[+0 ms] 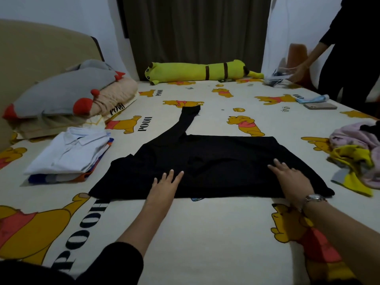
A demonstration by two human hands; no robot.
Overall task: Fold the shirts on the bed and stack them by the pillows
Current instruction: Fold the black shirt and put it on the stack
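A black long-sleeved shirt (pixel 216 161) lies spread flat on the bed (pixel 205 233), one sleeve stretched toward the far side. My left hand (pixel 165 185) rests flat on its near left part, fingers straight. Flat on the shirt's near right part lies my right hand (pixel 292 179), a watch on its wrist. A stack of folded shirts (pixel 67 155), a white one on top, sits at the left beside the grey and beige pillows (pixel 67 95).
A heap of unfolded pink, yellow and dark clothes (pixel 357 155) lies at the right edge. A long yellow plush (pixel 201 72) lies at the far side. A phone (pixel 320 105) rests at the far right. Another person (pixel 347 48) stands there handling cloth.
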